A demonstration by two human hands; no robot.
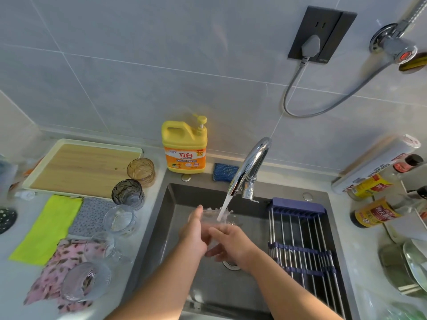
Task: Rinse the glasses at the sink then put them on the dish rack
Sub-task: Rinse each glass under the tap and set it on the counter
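Observation:
Over the dark sink (175,227), both hands hold a clear glass (215,218) under the running stream from the chrome faucet (251,162). My left hand (195,232) grips its left side and my right hand (228,241) curls round its lower part. Water splashes in the glass's mouth. The roll-up dish rack (302,239) with steel rods and blue ends spans the sink's right half and carries nothing. On the left counter stand an amber glass (141,172), a dark smoky glass (128,194), and several clear glasses (120,221).
A yellow detergent bottle (184,147) and a blue sponge (224,172) sit behind the sink. A wooden tray (78,169) and cloths (46,229) cover the left counter. Sauce bottles (374,212), a foil roll and dishes crowd the right counter.

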